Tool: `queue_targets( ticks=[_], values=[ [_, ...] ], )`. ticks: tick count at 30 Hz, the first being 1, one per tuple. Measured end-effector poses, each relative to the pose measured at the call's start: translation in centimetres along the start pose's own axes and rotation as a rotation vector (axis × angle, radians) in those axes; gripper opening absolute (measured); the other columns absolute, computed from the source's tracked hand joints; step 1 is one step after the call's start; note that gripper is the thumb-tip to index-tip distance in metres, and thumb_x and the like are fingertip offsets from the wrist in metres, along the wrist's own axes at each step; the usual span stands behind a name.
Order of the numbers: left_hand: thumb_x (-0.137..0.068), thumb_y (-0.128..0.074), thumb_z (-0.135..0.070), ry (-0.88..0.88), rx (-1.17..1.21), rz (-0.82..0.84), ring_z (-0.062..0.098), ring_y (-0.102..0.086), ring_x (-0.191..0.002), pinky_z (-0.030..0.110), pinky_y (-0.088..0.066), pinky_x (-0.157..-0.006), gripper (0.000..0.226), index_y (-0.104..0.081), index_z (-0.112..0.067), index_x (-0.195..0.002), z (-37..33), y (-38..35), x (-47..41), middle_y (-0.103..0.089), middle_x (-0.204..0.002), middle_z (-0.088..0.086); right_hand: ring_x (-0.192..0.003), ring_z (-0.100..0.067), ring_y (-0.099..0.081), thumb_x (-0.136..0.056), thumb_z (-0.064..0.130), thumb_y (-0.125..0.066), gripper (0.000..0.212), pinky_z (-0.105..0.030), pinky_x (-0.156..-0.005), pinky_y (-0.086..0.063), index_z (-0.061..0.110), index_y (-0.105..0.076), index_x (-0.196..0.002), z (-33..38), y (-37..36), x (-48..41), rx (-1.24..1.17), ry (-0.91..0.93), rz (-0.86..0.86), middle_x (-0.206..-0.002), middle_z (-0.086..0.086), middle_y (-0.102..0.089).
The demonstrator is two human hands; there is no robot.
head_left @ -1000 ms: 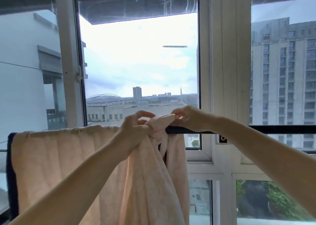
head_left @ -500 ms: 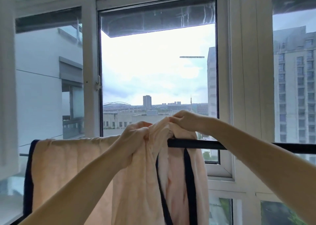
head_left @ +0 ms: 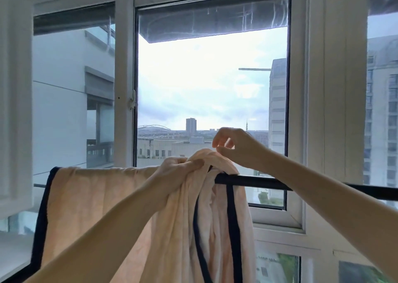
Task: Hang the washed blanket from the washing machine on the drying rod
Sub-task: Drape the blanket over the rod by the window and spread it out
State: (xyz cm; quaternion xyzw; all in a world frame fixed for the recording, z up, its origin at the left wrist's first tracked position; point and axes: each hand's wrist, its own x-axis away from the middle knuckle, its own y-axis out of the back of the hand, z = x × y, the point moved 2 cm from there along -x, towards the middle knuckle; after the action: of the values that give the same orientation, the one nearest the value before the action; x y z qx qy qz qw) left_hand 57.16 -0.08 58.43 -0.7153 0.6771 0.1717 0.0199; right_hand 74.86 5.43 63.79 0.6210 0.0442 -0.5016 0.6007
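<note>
A peach blanket [head_left: 94, 198] with dark navy trim hangs over the black drying rod [head_left: 262, 182], spread flat on the left and bunched in folds at the middle. My left hand [head_left: 175, 170] grips the bunched fold at the top of the rod. Just above the blanket's raised hump hovers my right hand [head_left: 232, 146], fingers loosely curled and holding nothing. The rod runs bare to the right past my right forearm.
White window frames [head_left: 310, 110] stand right behind the rod, with an opened sash [head_left: 15, 102] at the left edge. City buildings lie beyond the glass. The blanket's loose folds hang down at the bottom centre.
My right hand has let go of the blanket's top and lifted slightly above it. The left hand keeps its grip on the bunched fold. The view has shifted left and up.
</note>
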Motion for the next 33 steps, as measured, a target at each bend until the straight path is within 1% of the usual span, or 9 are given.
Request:
queue_targets(
  ticks=[6, 11, 15, 16, 19, 23, 25, 30, 33],
  values=[
    [-0.092, -0.061, -0.029, 0.059, 0.015, -0.081, 0.028, -0.067, -0.093, 0.044, -0.053, -0.093, 0.026, -0.069, -0.005, -0.096, 0.1, -0.3, -1.0, -0.071, -0.098, 0.015, -0.088, -0.005, -0.059, -0.083, 0.033, -0.071, 0.016, -0.015, -0.072, -0.052, 0.027, -0.059, -0.092, 0.2, -0.1, 2.6, -0.029, 0.032, 0.188, -0.102, 0.010, -0.061],
    [-0.093, -0.059, -0.029, 0.064, 0.011, -0.101, 0.019, -0.063, -0.081, 0.033, -0.054, -0.084, 0.022, -0.064, -0.009, -0.085, 0.1, -0.6, -1.3, -0.067, -0.089, 0.008, -0.083, -0.006, -0.064, -0.090, 0.020, -0.065, 0.009, -0.024, -0.078, -0.054, 0.024, -0.059, -0.085, -0.3, 0.3, 1.8, 0.052, 0.008, 0.135, -0.087, 0.012, -0.063],
    [-0.093, -0.061, -0.030, 0.079, 0.031, -0.107, 0.014, -0.060, -0.068, 0.022, -0.052, -0.062, 0.023, -0.064, -0.010, -0.080, 0.3, -0.6, -1.2, -0.065, -0.076, 0.002, -0.070, -0.023, -0.064, -0.095, 0.012, -0.057, 0.014, -0.040, -0.070, -0.054, 0.021, -0.052, -0.085, -0.9, 0.2, 0.6, -0.037, -0.119, 0.094, -0.079, -0.010, -0.068],
    [-0.093, -0.060, -0.029, 0.078, 0.022, -0.103, 0.013, -0.060, -0.068, 0.021, -0.051, -0.060, 0.022, -0.065, -0.010, -0.084, 0.2, -0.7, -1.2, -0.065, -0.077, 0.002, -0.070, -0.027, -0.065, -0.095, 0.012, -0.056, 0.014, -0.040, -0.066, -0.055, 0.021, -0.050, -0.086, -1.0, -0.2, 0.2, -0.036, -0.129, 0.089, -0.079, -0.012, -0.068],
    [-0.093, -0.059, -0.028, 0.061, 0.012, -0.092, 0.016, -0.062, -0.078, 0.023, -0.052, -0.071, 0.022, -0.064, -0.007, -0.092, 0.2, -0.6, -1.3, -0.066, -0.090, 0.006, -0.065, -0.012, -0.057, -0.095, 0.013, -0.057, 0.010, -0.014, -0.053, -0.042, 0.018, -0.049, -0.090, -0.5, -1.4, -0.3, 0.097, -0.073, 0.070, -0.078, 0.002, -0.061],
    [-0.093, -0.059, -0.029, 0.066, 0.016, -0.099, 0.020, -0.061, -0.078, 0.028, -0.052, -0.075, 0.024, -0.064, -0.008, -0.082, 0.3, -0.2, -1.1, -0.065, -0.090, 0.010, -0.069, 0.000, -0.049, -0.091, 0.003, -0.059, 0.009, -0.001, -0.063, -0.039, 0.012, -0.060, -0.089, 0.2, -1.5, 0.1, 0.211, 0.067, 0.014, -0.093, -0.001, -0.064],
    [-0.093, -0.059, -0.029, 0.058, 0.005, -0.104, 0.019, -0.061, -0.078, 0.027, -0.053, -0.074, 0.024, -0.066, -0.009, -0.082, 0.4, -0.2, -1.2, -0.066, -0.092, 0.011, -0.070, 0.006, -0.048, -0.089, 0.003, -0.060, 0.012, -0.004, -0.064, -0.040, 0.013, -0.067, -0.090, 0.1, -1.1, 0.5, 0.208, 0.064, 0.007, -0.090, 0.005, -0.062],
    [-0.094, -0.059, -0.028, 0.049, 0.037, -0.110, 0.016, -0.062, -0.074, 0.024, -0.053, -0.068, 0.023, -0.067, -0.008, -0.087, 0.3, -0.8, -1.1, -0.068, -0.090, 0.009, -0.081, -0.008, -0.062, -0.088, 0.022, -0.067, 0.012, -0.022, -0.074, -0.053, 0.020, -0.070, -0.099, -0.2, -0.6, 2.1, 0.091, 0.018, 0.084, -0.095, 0.009, -0.067],
    [-0.094, -0.059, -0.029, 0.043, 0.009, -0.117, 0.014, -0.060, -0.075, 0.024, -0.050, -0.069, 0.021, -0.065, -0.011, -0.083, 0.0, -1.4, -1.1, -0.065, -0.085, 0.004, -0.080, -0.012, -0.062, -0.090, 0.020, -0.064, 0.009, -0.029, -0.077, -0.055, 0.014, -0.070, -0.095, -0.3, -0.5, 2.5, 0.136, 0.001, -0.016, -0.093, 0.002, -0.070]
  ],
)
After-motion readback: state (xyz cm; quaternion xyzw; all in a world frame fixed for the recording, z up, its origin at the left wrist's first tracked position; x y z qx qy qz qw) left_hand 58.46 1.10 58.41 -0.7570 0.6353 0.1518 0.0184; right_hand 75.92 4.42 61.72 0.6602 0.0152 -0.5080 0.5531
